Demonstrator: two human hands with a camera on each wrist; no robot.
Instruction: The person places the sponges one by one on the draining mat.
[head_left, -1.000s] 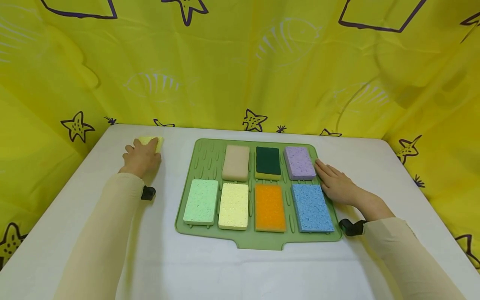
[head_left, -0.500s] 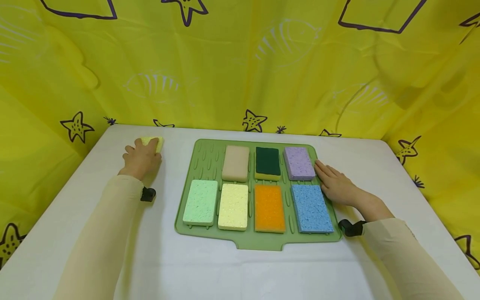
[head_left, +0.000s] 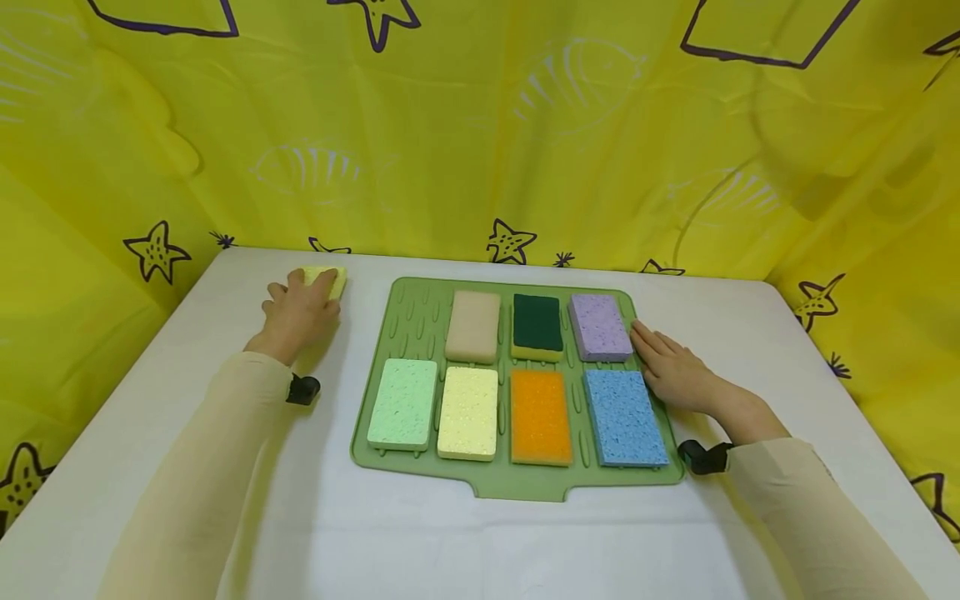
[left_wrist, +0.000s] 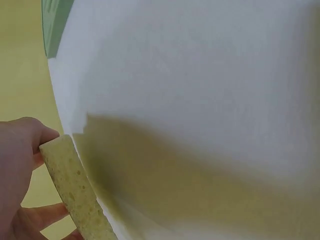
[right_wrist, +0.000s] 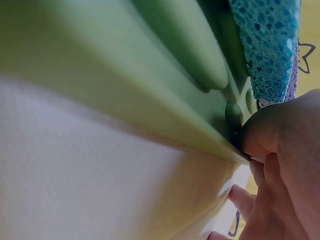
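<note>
At the far left of the table my left hand [head_left: 298, 312] grips a yellow sponge [head_left: 334, 284] between thumb and fingers. The left wrist view shows this yellow sponge [left_wrist: 77, 190] pinched at its edges, just above the white cloth. My right hand [head_left: 678, 367] lies with extended fingers on the right edge of a green ribbed mat [head_left: 517, 483], beside the purple sponge [head_left: 600, 327] and the blue sponge [head_left: 626, 417]. In the right wrist view the thumb of my right hand [right_wrist: 285, 145] touches the rim of the mat.
Also on the mat are a beige sponge [head_left: 472, 326], a dark green and yellow scouring sponge [head_left: 537, 323], a mint sponge [head_left: 402, 404], a pale yellow sponge [head_left: 468, 413] and an orange sponge [head_left: 540, 417]. Bare mat shows at its back left corner. A yellow patterned curtain [head_left: 450, 125] hangs behind.
My left hand has shifted right and slightly back with the yellow sponge, toward the mat. The right hand and the sponges on the mat have stayed in place.
</note>
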